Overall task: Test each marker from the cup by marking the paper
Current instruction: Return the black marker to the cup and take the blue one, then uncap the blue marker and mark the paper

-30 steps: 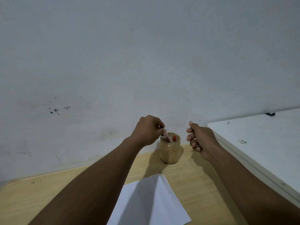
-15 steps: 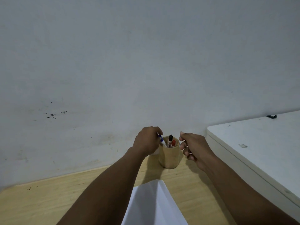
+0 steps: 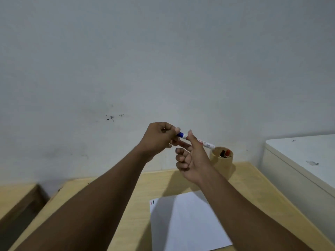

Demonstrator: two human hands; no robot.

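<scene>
A white marker with a blue cap (image 3: 205, 143) is held level in the air between both hands, left of the cup. My left hand (image 3: 157, 138) pinches the blue cap end. My right hand (image 3: 192, 160) grips the white barrel with thumb and forefinger. The tan cup (image 3: 223, 163) stands on the wooden table by the wall and holds a black marker (image 3: 222, 153) and a red marker (image 3: 227, 152). The white paper (image 3: 186, 225) lies on the table below my hands, with a short red mark and a short dark mark near its top left corner.
The wooden table (image 3: 159, 182) ends at the wall. A white cabinet top (image 3: 304, 151) stands to the right of the table, higher than it. Another wooden surface (image 3: 16, 196) sits at the far left across a gap.
My left hand has lifted the blue-capped marker out of the cup and away to the left. My right hand has come up and taken hold of its barrel. The view has shifted left.
</scene>
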